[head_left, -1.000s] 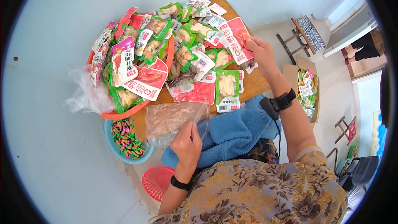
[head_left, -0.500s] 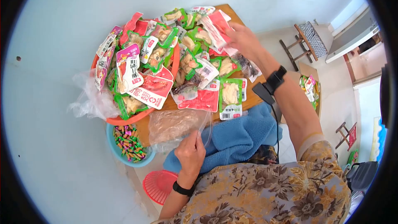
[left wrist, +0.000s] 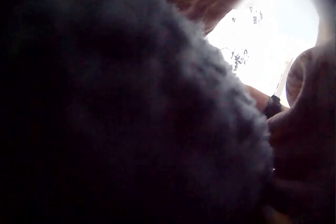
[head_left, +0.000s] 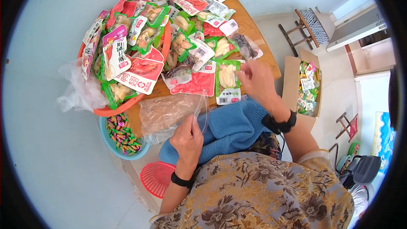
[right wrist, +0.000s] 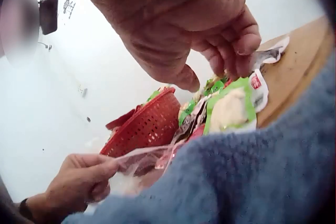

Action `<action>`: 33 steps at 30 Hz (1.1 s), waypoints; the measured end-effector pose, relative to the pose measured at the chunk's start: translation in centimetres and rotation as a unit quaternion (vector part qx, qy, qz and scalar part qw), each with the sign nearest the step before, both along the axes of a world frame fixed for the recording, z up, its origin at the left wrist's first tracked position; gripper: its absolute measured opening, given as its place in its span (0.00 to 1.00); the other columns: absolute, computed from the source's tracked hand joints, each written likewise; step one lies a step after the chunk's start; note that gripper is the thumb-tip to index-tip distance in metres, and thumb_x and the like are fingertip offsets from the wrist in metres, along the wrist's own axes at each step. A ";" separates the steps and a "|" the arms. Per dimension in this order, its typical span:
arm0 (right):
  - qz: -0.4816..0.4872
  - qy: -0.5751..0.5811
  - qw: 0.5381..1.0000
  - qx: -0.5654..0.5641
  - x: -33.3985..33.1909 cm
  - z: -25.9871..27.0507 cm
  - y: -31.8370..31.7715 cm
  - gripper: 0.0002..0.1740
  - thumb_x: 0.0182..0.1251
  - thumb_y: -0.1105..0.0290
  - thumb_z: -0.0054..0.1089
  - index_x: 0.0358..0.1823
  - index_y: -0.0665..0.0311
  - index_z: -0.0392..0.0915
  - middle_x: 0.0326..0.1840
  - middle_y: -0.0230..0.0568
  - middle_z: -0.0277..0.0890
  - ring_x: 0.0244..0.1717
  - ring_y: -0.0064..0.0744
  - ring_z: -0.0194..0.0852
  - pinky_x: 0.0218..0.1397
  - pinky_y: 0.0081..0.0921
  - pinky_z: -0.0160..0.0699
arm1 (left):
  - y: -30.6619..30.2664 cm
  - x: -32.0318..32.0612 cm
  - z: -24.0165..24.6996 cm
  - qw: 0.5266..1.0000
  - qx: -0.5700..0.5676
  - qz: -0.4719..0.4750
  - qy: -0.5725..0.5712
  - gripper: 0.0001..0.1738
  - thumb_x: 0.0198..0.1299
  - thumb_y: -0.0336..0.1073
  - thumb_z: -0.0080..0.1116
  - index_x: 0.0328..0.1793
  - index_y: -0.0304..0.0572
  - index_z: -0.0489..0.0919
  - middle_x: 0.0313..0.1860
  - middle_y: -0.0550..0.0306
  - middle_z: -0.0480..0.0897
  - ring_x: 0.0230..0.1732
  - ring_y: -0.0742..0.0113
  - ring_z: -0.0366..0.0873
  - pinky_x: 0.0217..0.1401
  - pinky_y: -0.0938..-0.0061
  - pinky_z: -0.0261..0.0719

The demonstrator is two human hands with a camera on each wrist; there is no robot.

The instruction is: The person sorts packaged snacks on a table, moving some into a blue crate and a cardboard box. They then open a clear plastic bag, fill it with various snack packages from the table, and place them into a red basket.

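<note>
My left hand (head_left: pixel 187 142) pinches the edge of a clear plastic bag (head_left: pixel 169 112) between thumb and fingers, as the right wrist view also shows. The bag lies at the near edge of the wooden table. My right hand (head_left: pixel 257 82) hovers with loosely bent fingers and nothing in them, close by a green-edged food packet (head_left: pixel 228 76). Beyond that lies a packet with dark contents (head_left: pixel 246 46). A red-and-white packet (head_left: pixel 190 3) rests on the far part of the heap. Dark fuzzy cloth (left wrist: pixel 131 103) fills most of the left wrist view, hiding the left hand's work.
An orange-red basket (head_left: pixel 168 38) heaped with packets stands on the table (head_left: pixel 267 55). Below it is a blue basin (head_left: pixel 104 133) of wrapped sweets. A blue fleece cloth (head_left: pixel 231 121) covers the lap. On the floor are a pink basket (head_left: pixel 154 180), a cardboard box (head_left: pixel 290 76) and stools.
My right hand has laid the red-and-white packet on the far part of the heap, let go, and come back toward me. My left hand keeps its pinch on the bag.
</note>
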State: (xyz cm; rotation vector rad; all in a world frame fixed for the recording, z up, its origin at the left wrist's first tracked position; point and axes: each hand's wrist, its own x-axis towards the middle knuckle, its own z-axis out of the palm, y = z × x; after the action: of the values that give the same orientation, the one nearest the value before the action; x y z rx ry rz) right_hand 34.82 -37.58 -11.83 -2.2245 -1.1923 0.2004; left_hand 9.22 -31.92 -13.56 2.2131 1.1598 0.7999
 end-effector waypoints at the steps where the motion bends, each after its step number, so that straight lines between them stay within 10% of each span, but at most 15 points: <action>1: -0.001 0.000 1.000 -0.001 -1.3 -0.2 -1.0 0.16 0.63 0.61 0.69 0.38 0.68 0.79 0.32 0.51 0.82 0.37 0.49 0.84 0.40 0.41 0.81 | 0.0 0.1 -0.1 1.000 0.011 0.003 -0.009 0.07 0.62 0.26 0.64 0.45 0.30 0.85 0.30 0.40 0.84 0.28 0.50 0.85 0.32 0.66 0.80; 7: -0.086 -0.048 0.974 -0.203 -5.4 -3.4 -3.4 0.31 0.56 0.43 0.71 0.36 0.70 0.80 0.29 0.57 0.82 0.34 0.53 0.85 0.36 0.46 0.82 | -0.4 0.3 -0.4 0.999 0.023 -0.008 -0.027 0.07 0.63 0.26 0.64 0.46 0.31 0.84 0.29 0.41 0.83 0.27 0.53 0.83 0.31 0.67 0.78; 16: -0.129 0.166 0.977 -0.043 -4.2 -6.6 -3.7 0.22 0.50 0.53 0.78 0.29 0.68 0.84 0.27 0.48 0.84 0.31 0.45 0.86 0.36 0.38 0.82 | -1.0 0.3 -0.7 0.998 0.034 -0.010 -0.050 0.06 0.63 0.26 0.63 0.45 0.32 0.84 0.27 0.43 0.81 0.24 0.57 0.79 0.29 0.68 0.76; 22: -0.144 0.355 0.889 0.251 -4.3 -5.7 -3.7 0.06 0.71 0.72 0.63 0.37 0.67 0.80 0.29 0.25 0.77 0.30 0.11 0.71 0.31 0.15 0.72 | -0.7 0.2 -0.7 0.997 0.045 0.016 -0.060 0.06 0.62 0.27 0.64 0.44 0.35 0.84 0.24 0.45 0.80 0.23 0.55 0.78 0.28 0.66 0.76; 25: -0.115 0.314 0.883 0.328 -3.4 -4.1 -4.2 0.05 0.75 0.72 0.58 0.38 0.65 0.76 0.30 0.25 0.75 0.29 0.11 0.69 0.31 0.15 0.71 | -0.7 0.2 -0.4 0.997 0.031 0.023 -0.065 0.06 0.62 0.27 0.64 0.44 0.35 0.84 0.24 0.45 0.80 0.23 0.56 0.78 0.28 0.67 0.76; 29: -0.095 0.238 0.921 0.294 -3.6 0.2 -5.7 0.05 0.78 0.72 0.53 0.40 0.64 0.73 0.31 0.25 0.73 0.29 0.10 0.67 0.32 0.13 0.71 | -0.7 0.3 -0.8 0.995 0.041 0.025 -0.085 0.07 0.64 0.27 0.63 0.45 0.32 0.84 0.24 0.45 0.79 0.21 0.63 0.76 0.27 0.70 0.74; 33: -0.064 0.504 0.830 0.230 -5.4 2.9 -7.1 0.06 0.80 0.68 0.51 0.43 0.62 0.72 0.32 0.28 0.76 0.29 0.15 0.75 0.31 0.16 0.77 | -1.0 0.5 -0.3 0.996 0.006 0.039 -0.078 0.08 0.62 0.28 0.64 0.46 0.35 0.86 0.28 0.44 0.84 0.27 0.50 0.84 0.30 0.63 0.80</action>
State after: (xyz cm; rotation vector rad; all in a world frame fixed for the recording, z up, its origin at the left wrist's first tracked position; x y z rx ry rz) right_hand 29.44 -44.70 -8.95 -1.3899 -0.4171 0.8165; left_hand 9.74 -32.91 -13.89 2.0834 1.1736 0.9967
